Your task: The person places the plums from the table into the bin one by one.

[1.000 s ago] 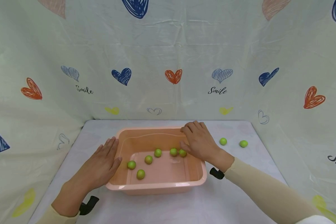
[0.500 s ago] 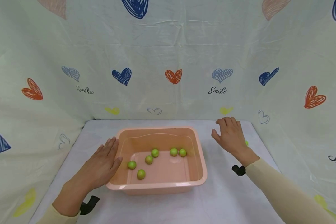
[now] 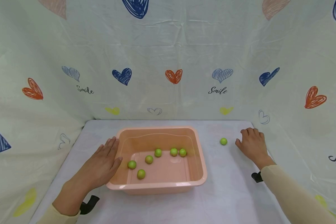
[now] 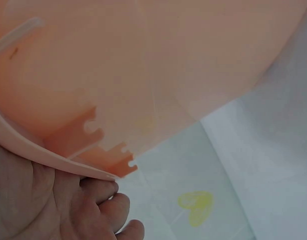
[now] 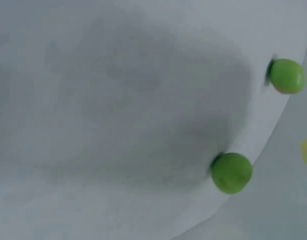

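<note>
My left hand point(image 3: 102, 165) lies with straight fingers on the left rim of a pink plastic tub point(image 3: 156, 186). In the left wrist view, the underside of that hand point(image 4: 68, 205) rests against the tub's rim point(image 4: 53, 162). My right hand point(image 3: 253, 146) hovers over the table's right side, fingers bent and nothing in them. Beneath it, one small round green fruit is hidden from the head view; another green fruit point(image 3: 223, 141) lies just left of the hand. The right wrist view has two green fruits, one nearer point(image 5: 232, 173) and one farther point(image 5: 287, 76), both on the table.
Several similar green fruits, one of them at the front point(image 3: 141, 174), lie scattered on the tub's floor. The white table point(image 3: 212, 202) ends at a patterned curtain point(image 3: 196, 56) behind and at both sides.
My right hand has moved right, from over the tub's right rim, past the left loose fruit, to above the right one. One fruit in the tub rolled slightly. My left hand stays put.
</note>
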The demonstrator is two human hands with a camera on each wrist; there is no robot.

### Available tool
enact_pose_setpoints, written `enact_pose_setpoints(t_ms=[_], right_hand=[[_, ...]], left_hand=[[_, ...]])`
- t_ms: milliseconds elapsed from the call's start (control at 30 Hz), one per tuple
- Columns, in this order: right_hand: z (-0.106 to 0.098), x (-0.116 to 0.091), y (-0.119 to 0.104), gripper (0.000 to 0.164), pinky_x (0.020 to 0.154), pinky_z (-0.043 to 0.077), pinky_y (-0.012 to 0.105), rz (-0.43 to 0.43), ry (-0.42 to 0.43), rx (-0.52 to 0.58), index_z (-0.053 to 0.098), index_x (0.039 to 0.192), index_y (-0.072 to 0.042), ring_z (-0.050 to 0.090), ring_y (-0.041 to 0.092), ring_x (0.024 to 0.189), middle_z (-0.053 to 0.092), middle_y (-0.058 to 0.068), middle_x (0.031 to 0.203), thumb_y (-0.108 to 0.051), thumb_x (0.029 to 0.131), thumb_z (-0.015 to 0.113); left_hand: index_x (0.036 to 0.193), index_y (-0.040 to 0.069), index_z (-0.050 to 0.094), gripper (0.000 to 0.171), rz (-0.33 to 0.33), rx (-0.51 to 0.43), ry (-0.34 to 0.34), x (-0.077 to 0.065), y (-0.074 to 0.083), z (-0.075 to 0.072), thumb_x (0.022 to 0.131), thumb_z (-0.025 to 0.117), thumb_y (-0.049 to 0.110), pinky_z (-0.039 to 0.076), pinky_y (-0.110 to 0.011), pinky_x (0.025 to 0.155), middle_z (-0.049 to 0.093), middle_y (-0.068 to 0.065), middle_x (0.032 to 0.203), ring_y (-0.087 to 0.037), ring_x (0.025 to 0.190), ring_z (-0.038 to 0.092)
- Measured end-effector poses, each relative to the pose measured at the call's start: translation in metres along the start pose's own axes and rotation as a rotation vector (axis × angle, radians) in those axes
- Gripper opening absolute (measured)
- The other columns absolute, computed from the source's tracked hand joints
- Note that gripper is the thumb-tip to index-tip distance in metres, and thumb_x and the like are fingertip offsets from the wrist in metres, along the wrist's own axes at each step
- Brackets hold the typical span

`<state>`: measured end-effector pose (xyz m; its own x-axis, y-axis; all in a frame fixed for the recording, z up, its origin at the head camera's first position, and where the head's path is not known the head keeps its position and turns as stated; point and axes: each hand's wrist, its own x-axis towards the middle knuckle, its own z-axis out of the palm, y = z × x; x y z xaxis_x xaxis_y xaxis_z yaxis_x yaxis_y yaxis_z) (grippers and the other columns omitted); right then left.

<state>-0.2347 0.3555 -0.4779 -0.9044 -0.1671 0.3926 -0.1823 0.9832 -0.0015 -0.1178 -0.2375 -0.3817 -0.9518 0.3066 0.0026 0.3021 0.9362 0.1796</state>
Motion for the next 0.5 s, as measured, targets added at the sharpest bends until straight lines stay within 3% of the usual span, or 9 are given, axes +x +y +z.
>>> enact_pose_setpoints(t_ms=[167,500], right_hand=[[0.005,-0.008,0.017,0.042,0.090,0.043,0.066,0.043,-0.108,-0.048,0.059,0.116,0.010,0.050,0.050,0.110,0.059,0.031,0.116,-0.024,0.094,0.069],[0.021,-0.020,0.036,0.041,0.081,0.042,0.061,0.048,-0.184,-0.087,0.055,0.102,0.007,0.047,0.044,0.096,0.055,0.025,0.100,-0.027,0.091,0.075]], left_hand=[[0.161,-0.013,0.025,0.071,0.003,0.002,0.004,0.000,0.000,0.000,0.112,0.048,0.033,0.027,-0.066,0.125,0.025,-0.032,0.169,-0.050,0.157,0.026],[0.162,-0.012,0.024,0.072,-0.027,0.013,-0.012,0.000,0.002,0.001,0.111,0.049,0.034,0.026,-0.065,0.126,0.023,-0.031,0.170,-0.048,0.158,0.026]])
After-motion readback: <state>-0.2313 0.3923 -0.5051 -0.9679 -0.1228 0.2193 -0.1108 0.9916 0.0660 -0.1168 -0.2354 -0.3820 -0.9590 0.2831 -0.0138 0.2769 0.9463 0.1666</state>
